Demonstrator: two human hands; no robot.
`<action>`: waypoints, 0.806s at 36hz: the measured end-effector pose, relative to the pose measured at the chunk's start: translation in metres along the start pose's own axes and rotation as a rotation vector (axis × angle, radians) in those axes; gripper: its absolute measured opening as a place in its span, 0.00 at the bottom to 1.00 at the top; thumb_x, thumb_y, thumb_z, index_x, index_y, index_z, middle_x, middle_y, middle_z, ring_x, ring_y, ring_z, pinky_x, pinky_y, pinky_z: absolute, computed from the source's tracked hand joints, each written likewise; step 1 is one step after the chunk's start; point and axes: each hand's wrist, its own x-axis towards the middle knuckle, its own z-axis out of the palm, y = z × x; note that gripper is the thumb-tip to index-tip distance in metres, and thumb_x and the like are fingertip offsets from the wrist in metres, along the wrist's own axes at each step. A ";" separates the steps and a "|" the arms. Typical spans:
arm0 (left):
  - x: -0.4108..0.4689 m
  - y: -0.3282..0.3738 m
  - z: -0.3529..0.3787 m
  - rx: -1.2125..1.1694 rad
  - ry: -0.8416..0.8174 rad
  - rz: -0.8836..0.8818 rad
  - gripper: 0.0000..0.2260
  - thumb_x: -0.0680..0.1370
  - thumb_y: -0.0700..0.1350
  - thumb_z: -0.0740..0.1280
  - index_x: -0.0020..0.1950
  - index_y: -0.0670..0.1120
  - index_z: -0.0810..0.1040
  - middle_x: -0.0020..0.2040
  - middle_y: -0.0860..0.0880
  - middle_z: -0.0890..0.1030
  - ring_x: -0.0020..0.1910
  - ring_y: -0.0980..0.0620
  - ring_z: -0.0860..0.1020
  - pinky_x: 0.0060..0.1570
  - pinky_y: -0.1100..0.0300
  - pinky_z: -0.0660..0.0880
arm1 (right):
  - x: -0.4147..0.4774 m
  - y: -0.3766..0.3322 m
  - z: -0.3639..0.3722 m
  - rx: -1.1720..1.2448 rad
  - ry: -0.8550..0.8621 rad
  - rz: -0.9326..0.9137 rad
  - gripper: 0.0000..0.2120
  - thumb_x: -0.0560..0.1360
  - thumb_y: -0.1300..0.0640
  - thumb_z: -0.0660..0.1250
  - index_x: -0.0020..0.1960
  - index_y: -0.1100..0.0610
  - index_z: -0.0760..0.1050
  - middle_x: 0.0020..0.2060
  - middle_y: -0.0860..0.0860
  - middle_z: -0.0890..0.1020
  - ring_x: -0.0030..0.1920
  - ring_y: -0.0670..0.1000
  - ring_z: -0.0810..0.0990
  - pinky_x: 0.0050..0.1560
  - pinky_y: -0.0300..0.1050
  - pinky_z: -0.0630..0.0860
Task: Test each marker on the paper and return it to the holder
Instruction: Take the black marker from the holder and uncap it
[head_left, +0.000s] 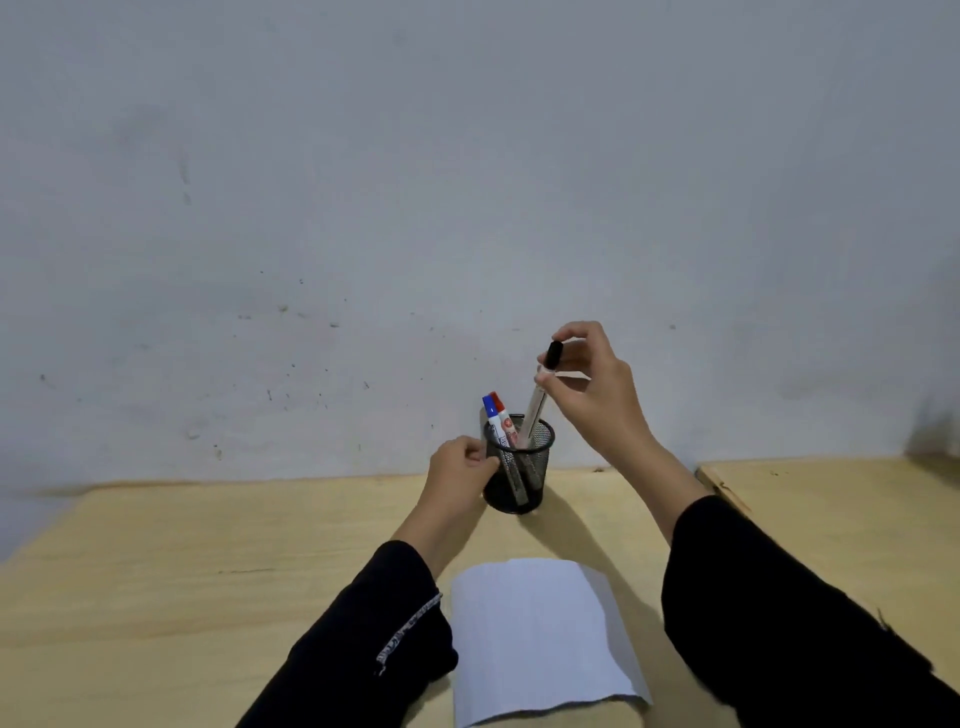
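A black mesh holder (535, 460) stands on the wooden table near the wall. In it lean a blue-capped marker (491, 413) and a red-capped marker (500, 405). My right hand (597, 384) pinches the top of a black-capped marker (535, 405) whose lower end is inside the holder. My left hand (460, 470) grips the holder's left side. A white sheet of paper (540, 634) lies flat on the table between my two black sleeves.
The wooden table (208, 571) runs up to a pale wall behind the holder. A second table surface (831, 499) adjoins on the right, with a seam between them.
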 end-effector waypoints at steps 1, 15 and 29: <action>-0.003 0.006 -0.004 0.024 0.022 0.032 0.04 0.76 0.36 0.66 0.45 0.44 0.74 0.39 0.50 0.74 0.34 0.59 0.71 0.28 0.78 0.68 | -0.003 -0.007 -0.002 0.021 0.016 -0.024 0.16 0.72 0.67 0.68 0.52 0.51 0.68 0.46 0.57 0.81 0.47 0.48 0.81 0.47 0.34 0.78; -0.084 0.061 -0.027 -0.091 -0.283 0.275 0.05 0.69 0.45 0.71 0.44 0.53 0.83 0.43 0.46 0.83 0.45 0.50 0.81 0.56 0.48 0.78 | -0.060 -0.055 -0.004 0.138 0.049 0.040 0.18 0.71 0.64 0.70 0.58 0.52 0.74 0.46 0.53 0.84 0.44 0.44 0.82 0.48 0.33 0.78; -0.120 0.035 -0.032 -0.152 -0.208 0.238 0.06 0.74 0.36 0.69 0.47 0.47 0.81 0.41 0.50 0.83 0.40 0.57 0.82 0.50 0.63 0.79 | -0.094 -0.041 0.015 0.080 -0.098 0.159 0.08 0.71 0.63 0.71 0.50 0.59 0.81 0.45 0.56 0.85 0.45 0.50 0.83 0.49 0.40 0.78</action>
